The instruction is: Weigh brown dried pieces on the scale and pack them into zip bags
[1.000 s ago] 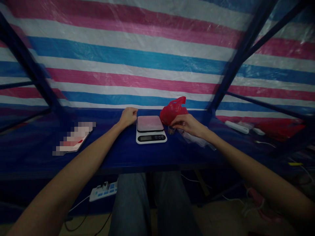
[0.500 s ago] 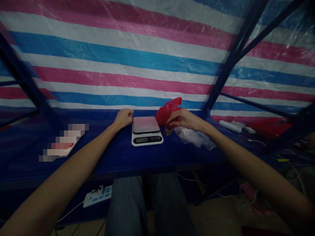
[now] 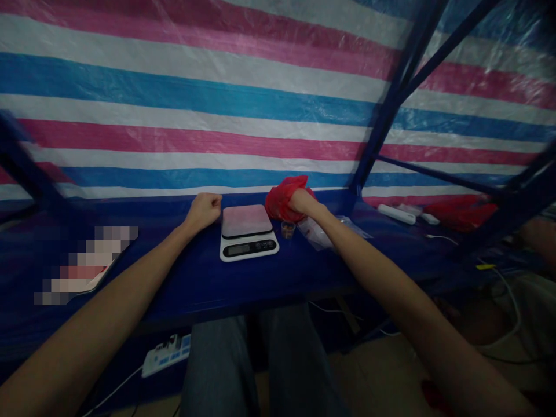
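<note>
My right hand reaches into a red plastic bag; its fingers are hidden inside. Just in front of the bag stands a small clear cup with something brownish in it. A white kitchen scale with a flat square plate lies left of the cup, and nothing rests on its plate. Left of the scale, my left hand is curled closed on the blue table, apart from the scale. Whatever its fingers may hold cannot be made out. Under my right forearm lie clear plastic bags.
A blurred-out flat object lies at the left. On the right are a white device, another red bag and a cable. Blue metal posts frame a striped tarp. A power strip sits below.
My right hand has moved from above the small cup into the red bag, so its fingers are now covered. My left hand stays curled beside the scale. The whole view has shifted slightly.
</note>
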Action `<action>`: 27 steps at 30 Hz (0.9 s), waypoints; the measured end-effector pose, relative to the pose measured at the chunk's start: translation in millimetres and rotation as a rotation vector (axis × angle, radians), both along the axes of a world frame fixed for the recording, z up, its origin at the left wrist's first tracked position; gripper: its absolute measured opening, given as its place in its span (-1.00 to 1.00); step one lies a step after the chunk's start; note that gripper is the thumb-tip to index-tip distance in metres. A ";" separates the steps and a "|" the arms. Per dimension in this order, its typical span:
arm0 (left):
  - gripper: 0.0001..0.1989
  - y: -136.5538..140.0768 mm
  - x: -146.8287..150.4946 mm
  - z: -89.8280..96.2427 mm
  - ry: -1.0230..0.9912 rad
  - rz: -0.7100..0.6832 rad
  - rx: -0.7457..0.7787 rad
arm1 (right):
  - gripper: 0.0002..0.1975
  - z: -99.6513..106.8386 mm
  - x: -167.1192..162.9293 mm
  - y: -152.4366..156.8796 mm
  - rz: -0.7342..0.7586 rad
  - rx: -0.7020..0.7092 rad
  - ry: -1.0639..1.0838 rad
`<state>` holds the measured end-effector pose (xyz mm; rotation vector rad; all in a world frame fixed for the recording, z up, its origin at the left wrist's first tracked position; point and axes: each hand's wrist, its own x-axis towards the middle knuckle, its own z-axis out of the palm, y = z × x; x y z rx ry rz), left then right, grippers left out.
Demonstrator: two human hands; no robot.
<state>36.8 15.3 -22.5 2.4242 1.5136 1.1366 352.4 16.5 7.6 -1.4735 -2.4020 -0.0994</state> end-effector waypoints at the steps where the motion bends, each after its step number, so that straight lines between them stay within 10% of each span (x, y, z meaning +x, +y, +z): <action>1: -0.82 0.1 0.5 -0.4 0.002 -0.002 -0.002 | -0.67 -1.9 3.5 -0.7 -0.029 0.014 0.002; 12: -0.83 -0.1 -0.1 -0.5 -0.007 0.003 -0.006 | -0.75 21.9 40.3 -1.4 -0.101 0.215 0.312; 21: -0.79 0.8 0.0 -0.2 0.000 0.004 0.011 | -0.75 32.7 85.3 -44.0 -0.107 0.157 0.626; 27: -0.81 0.2 -0.6 0.6 -0.009 0.001 -0.015 | -0.73 27.2 68.9 -88.3 0.152 -0.097 0.633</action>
